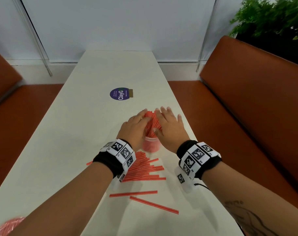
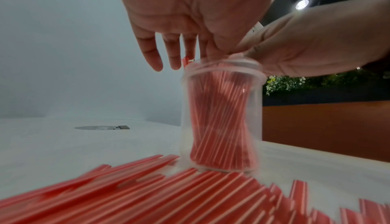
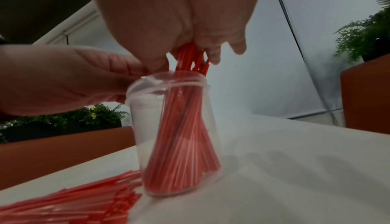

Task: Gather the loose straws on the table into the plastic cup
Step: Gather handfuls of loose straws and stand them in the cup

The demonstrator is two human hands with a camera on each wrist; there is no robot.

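Observation:
A clear plastic cup [image 1: 151, 148] [image 2: 185, 110] [image 3: 143, 119] stands upright on the white table [image 1: 76, 133], packed with red-and-white straws [image 1: 152, 120] that stick out above its rim. My left hand [image 1: 136, 128] [image 2: 190, 10] and right hand [image 1: 170, 128] [image 3: 168, 10] press this bundle from either side with fairly straight fingers, thumbs near the rim. Loose straws [image 1: 143, 169] [image 2: 168, 194] [image 3: 73, 206] lie in a flat pile just in front of the cup, partly under my left wrist. Two single straws [image 1: 133, 193] lie closer to me.
A round purple sticker [image 1: 119, 94] sits farther back on the table. Orange benches [image 1: 247, 108] flank the narrow table on both sides. A green plant [image 1: 272, 17] stands at the back right. A blurred red-and-white object [image 1: 7, 225] shows at the bottom left corner.

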